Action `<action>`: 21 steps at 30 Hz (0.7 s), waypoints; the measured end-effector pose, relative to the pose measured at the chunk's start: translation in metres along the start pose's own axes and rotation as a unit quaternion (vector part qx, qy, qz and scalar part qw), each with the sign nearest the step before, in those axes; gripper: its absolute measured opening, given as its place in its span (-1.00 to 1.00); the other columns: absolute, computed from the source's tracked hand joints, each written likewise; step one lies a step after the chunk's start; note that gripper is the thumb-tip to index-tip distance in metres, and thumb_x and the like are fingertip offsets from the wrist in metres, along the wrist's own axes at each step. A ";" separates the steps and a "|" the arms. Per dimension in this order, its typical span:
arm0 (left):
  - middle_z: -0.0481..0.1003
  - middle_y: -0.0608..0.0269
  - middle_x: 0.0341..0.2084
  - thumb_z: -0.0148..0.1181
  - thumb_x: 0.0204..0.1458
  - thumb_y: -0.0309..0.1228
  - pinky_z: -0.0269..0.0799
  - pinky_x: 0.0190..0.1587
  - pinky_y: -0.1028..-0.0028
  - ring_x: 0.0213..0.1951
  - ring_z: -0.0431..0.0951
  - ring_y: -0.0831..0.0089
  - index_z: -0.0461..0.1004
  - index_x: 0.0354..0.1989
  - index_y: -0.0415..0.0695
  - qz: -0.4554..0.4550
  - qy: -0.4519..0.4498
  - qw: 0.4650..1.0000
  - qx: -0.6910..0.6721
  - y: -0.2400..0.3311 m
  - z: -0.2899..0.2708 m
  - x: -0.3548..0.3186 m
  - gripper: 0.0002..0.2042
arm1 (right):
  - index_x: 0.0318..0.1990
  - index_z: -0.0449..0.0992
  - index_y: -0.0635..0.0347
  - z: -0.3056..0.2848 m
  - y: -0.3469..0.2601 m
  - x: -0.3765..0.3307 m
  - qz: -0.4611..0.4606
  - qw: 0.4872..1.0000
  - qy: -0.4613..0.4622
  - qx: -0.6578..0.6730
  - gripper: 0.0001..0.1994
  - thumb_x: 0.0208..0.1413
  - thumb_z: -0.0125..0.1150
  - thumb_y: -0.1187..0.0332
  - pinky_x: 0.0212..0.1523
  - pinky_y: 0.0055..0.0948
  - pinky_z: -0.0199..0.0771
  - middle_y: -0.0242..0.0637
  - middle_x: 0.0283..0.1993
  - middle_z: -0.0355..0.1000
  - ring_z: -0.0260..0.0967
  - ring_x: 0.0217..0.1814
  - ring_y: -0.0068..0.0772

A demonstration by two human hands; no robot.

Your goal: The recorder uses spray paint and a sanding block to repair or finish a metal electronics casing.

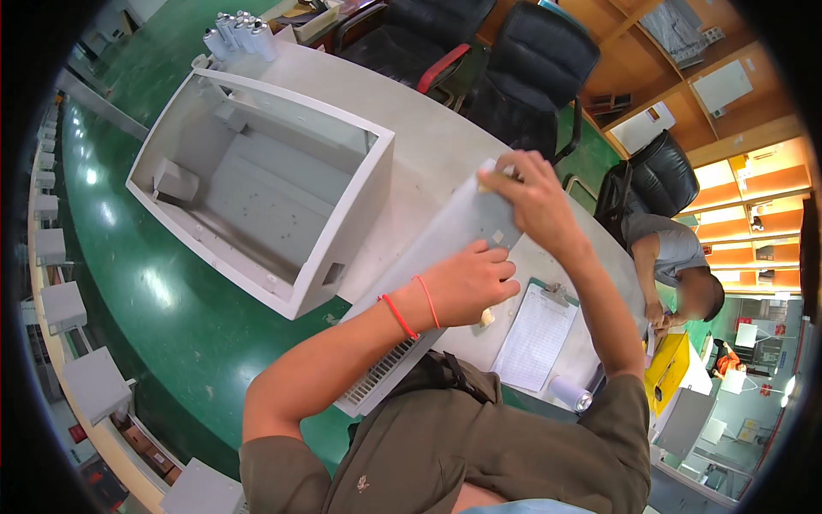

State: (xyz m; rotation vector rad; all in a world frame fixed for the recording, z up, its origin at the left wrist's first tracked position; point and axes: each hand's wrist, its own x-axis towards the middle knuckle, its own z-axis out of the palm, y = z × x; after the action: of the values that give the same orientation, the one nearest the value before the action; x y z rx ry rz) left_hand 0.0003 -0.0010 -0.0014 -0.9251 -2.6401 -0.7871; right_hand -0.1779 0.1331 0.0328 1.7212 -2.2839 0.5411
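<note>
A flat grey metal panel [462, 230] with vent slots at its near end lies tilted across the white table [411, 111] in front of me. My left hand [469, 283], with red string bands on the wrist, presses on the panel's middle. At the panel's far edge, my right hand [535, 199] pinches a small yellowish piece. A big open grey metal box [257, 184] stands to the left, its hollow side facing me.
A clipboard with paper [535, 336] and a roll of tape [569, 394] lie near my right elbow. Several spray cans [240, 34] stand at the table's far end. Black office chairs [531, 68] stand beyond. A seated person [676, 265] is at right. Grey boxes [64, 304] line the left.
</note>
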 end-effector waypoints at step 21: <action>0.58 0.29 -0.24 0.32 -0.07 -0.59 0.45 0.04 0.26 0.00 0.59 0.26 0.62 -0.23 -0.06 -0.005 0.001 1.000 0.003 0.000 0.001 -0.002 -0.79 | 0.15 0.79 0.11 0.008 -0.008 -0.010 0.006 0.999 -0.012 0.036 -0.53 0.07 0.29 0.65 0.15 -0.18 0.51 -0.26 -0.01 0.50 0.43 0.01 -0.09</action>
State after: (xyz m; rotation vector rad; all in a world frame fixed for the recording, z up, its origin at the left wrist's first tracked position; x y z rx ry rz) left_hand 0.0016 -0.0016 -0.0032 -0.9094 -2.6450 -0.7811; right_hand -0.1671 0.1366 0.0229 1.7567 -2.3186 0.6150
